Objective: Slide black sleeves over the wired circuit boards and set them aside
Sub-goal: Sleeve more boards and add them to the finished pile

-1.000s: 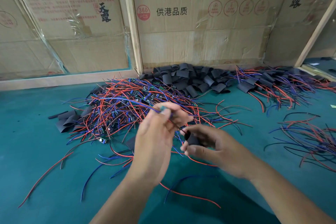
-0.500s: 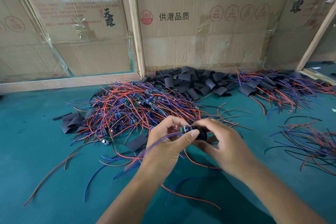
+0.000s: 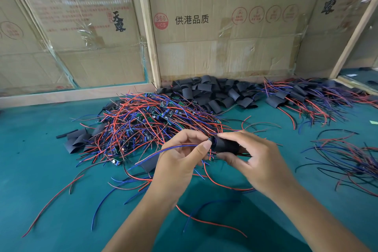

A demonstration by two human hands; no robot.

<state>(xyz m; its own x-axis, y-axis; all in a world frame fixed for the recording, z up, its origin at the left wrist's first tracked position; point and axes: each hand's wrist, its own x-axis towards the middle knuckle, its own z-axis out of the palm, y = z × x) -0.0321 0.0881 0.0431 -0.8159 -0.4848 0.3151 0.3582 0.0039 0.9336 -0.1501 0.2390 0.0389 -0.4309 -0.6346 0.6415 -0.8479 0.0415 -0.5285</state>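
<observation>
Black sleeve going onto a wired board, held above the green desk (image 3: 41, 170).
Right hand (image 3: 259, 161) grips the black tubular sleeve (image 3: 225, 144), long axis left-right; left hand (image 3: 180, 161) pinches the board's blue wires (image 3: 173, 148) at its left mouth.

Two bare forearms, left hand (image 3: 180, 161), right hand (image 3: 259, 161), seemingly ringless.

Black sleeve (image 3: 225, 145) matt, thin, pliable, probably plastic tubing. Loose sleeve pile (image 3: 212, 92) same dull finish. Wires (image 3: 143, 125) smooth red, blue insulation. Table cover (image 3: 36, 170) teal, matt, felt-like. Cardboard wall (image 3: 225, 47) rough, creased, glossy tape. Wooden frame (image 3: 148, 27) bare, pale.
</observation>
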